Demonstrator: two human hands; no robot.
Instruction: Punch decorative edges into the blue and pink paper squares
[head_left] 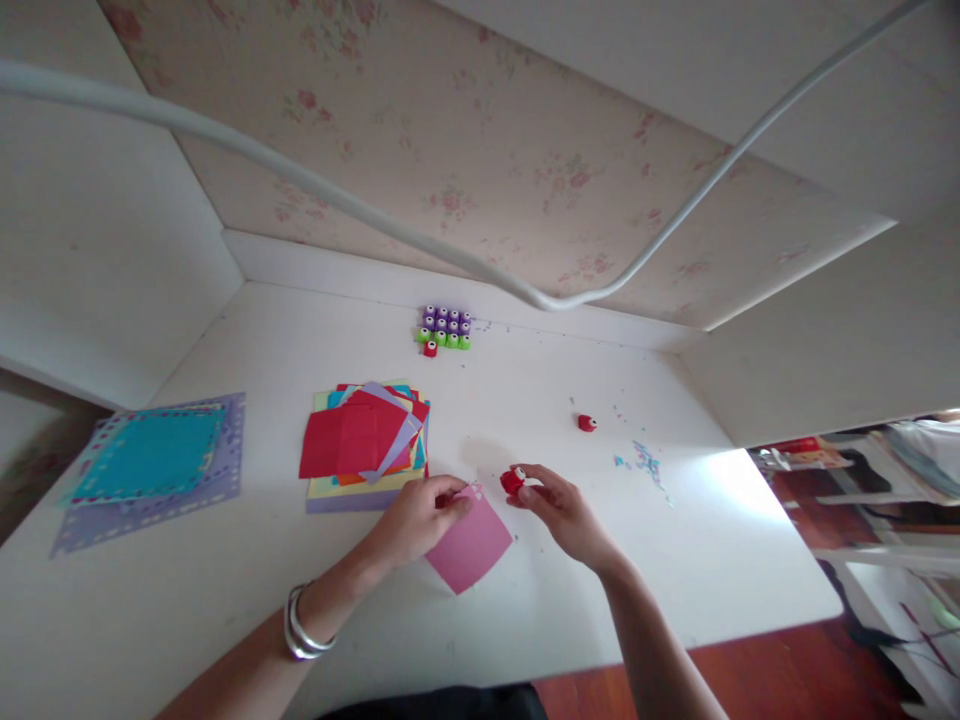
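My left hand (pixel 424 515) pinches the upper left corner of a pink sheet of paper (pixel 472 545), which has a few small punched holes near its top corner. Between the thumb and fingers of my right hand (pixel 559 508) is a small red craft punch (pixel 513 480), held just off the paper's upper right edge. A second red punch (pixel 587 423) stands apart on the table, farther to the right. Left of the pink sheet is a pile of coloured paper (pixel 322 440), red on top.
Purple and green punches (pixel 448 325) stand in rows near the back wall, with a red one in front. Blue and purple sheets with punched edges (pixel 157 460) lie at the left. Paper bits (pixel 646 465) are scattered at the right. A white cable (pixel 450 255) hangs across the view.
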